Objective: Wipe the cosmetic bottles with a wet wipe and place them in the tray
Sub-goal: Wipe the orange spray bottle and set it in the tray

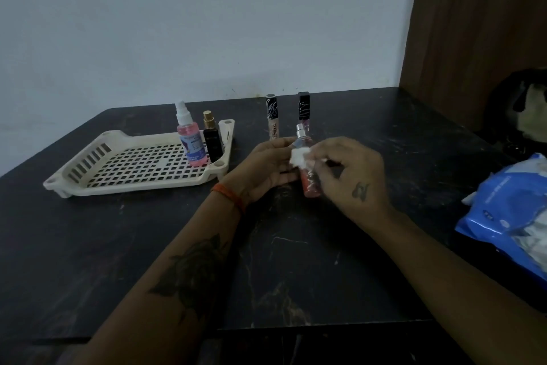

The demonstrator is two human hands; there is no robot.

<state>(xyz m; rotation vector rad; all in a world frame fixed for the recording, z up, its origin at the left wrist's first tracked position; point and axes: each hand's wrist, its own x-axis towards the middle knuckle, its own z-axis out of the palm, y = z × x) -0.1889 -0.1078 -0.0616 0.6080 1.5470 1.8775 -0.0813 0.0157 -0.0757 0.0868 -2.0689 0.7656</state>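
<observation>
The left hand (pixel 270 166) holds a small pink spray bottle (pixel 307 169) above the dark table (pixel 296 261), fingers curled round it, while the right hand (pixel 350 175) pinches a white wet wipe (pixel 299 157) against the bottle's side. In the cream tray (pixel 127 169) to the left stand a pink spray bottle with a blue label (pixel 191 139) and a black bottle with a gold top (pixel 212 138), side by side. Two thin tubes (pixel 272 117) stand on the table just behind the hands, and a blue wipes pack (pixel 503 216) lies at the right.
</observation>
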